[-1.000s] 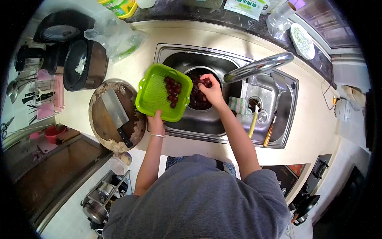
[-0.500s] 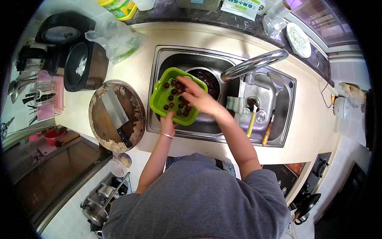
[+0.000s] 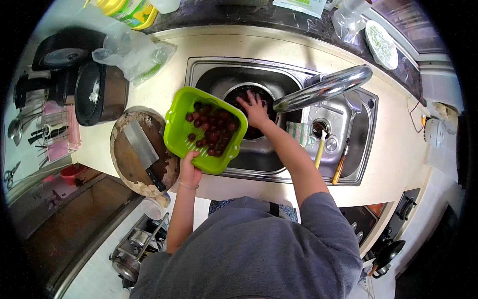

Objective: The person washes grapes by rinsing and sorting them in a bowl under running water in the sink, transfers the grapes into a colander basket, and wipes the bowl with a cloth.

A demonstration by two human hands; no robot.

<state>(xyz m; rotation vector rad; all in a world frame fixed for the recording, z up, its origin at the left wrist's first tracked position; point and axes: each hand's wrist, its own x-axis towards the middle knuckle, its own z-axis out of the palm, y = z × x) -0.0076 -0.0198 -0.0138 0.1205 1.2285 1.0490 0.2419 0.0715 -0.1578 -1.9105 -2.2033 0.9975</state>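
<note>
My left hand (image 3: 190,169) grips the near edge of a green square basket (image 3: 177,124), which is tilted over the left side of the sink. Several dark red round fruits (image 3: 214,132) lie together in the basket. Over a round pot (image 3: 229,94) in the large sink basin, my right hand (image 3: 255,108) reaches with its fingers spread and nothing held in them. Dark contents show in the pot, partly hidden by my right hand; I cannot make out single pieces there.
The faucet (image 3: 323,92) arches right of my right hand. A cleaver (image 3: 142,144) lies on the round chopping board (image 3: 122,172) at left. A striped cloth (image 3: 298,132) and an orange-handled tool (image 3: 339,168) are in the sink's right part.
The basket moved right over the sink, then back left, and holds more fruit than one second ago. My right hand went from the pot to the basket and back, its fingers now spread.
</note>
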